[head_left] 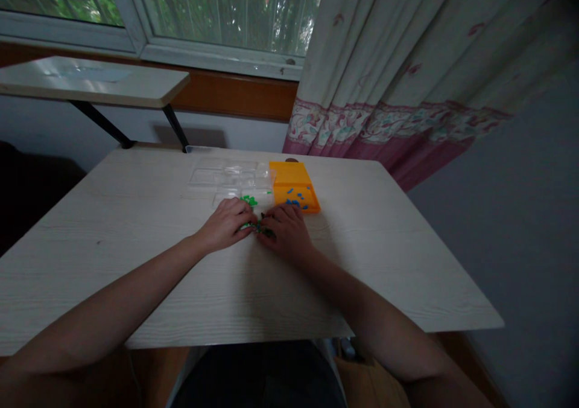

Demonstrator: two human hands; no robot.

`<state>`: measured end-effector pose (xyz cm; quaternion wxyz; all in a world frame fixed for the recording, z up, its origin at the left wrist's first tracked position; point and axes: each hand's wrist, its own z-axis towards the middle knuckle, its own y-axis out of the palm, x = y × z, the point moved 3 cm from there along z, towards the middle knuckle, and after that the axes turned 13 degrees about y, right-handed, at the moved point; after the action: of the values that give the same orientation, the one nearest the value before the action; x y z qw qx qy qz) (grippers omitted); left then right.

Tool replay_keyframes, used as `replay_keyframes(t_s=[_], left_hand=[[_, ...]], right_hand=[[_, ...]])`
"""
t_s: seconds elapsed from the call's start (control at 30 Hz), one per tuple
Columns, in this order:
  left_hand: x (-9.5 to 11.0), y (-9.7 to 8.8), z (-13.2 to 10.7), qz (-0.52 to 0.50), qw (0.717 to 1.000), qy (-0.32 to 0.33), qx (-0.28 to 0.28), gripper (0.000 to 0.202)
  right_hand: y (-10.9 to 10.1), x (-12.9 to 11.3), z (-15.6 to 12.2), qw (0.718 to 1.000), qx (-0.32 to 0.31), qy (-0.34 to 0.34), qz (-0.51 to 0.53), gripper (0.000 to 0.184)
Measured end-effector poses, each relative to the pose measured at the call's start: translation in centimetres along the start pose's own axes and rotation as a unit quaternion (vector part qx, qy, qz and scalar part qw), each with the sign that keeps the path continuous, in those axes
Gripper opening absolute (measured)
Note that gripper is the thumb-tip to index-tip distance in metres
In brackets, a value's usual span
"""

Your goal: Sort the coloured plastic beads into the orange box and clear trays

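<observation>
My left hand (230, 219) and my right hand (287, 230) meet above the middle of the table, their fingers curled inward. Small green and dark pieces (257, 227) show between the fingertips, partly covered by both hands. Which of these pieces each hand grips is too small to tell. Just beyond my left hand, bright green pieces (248, 200) lie in a clear plastic tray (226, 178) with several compartments. An orange box (289, 172) with small blue pieces (296, 203) in its near part stands right behind my right hand.
The pale wooden table (384, 263) has its far edge near the wall and curtain (357, 118). A raised shelf (136, 88) on black legs stands at the back left. A small dark round thing (292, 160) is behind the orange box.
</observation>
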<state>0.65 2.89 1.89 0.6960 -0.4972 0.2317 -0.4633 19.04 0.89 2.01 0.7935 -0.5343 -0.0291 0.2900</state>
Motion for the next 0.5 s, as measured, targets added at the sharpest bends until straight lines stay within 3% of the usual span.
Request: replay_keyframes(t_s=[0.3, 0.5], left_hand=[[0.07, 0.22, 0.15, 0.007, 1.000, -0.007, -0.006, 0.016], [-0.08, 0.15, 0.09, -0.001, 1.000, -0.013, 0.025, 0.018]], right_hand=[[0.16, -0.15, -0.01, 1.000, -0.011, -0.003, -0.017, 0.015], [0.13, -0.15, 0.03, 1.000, -0.020, 0.002, -0.017, 0.016]])
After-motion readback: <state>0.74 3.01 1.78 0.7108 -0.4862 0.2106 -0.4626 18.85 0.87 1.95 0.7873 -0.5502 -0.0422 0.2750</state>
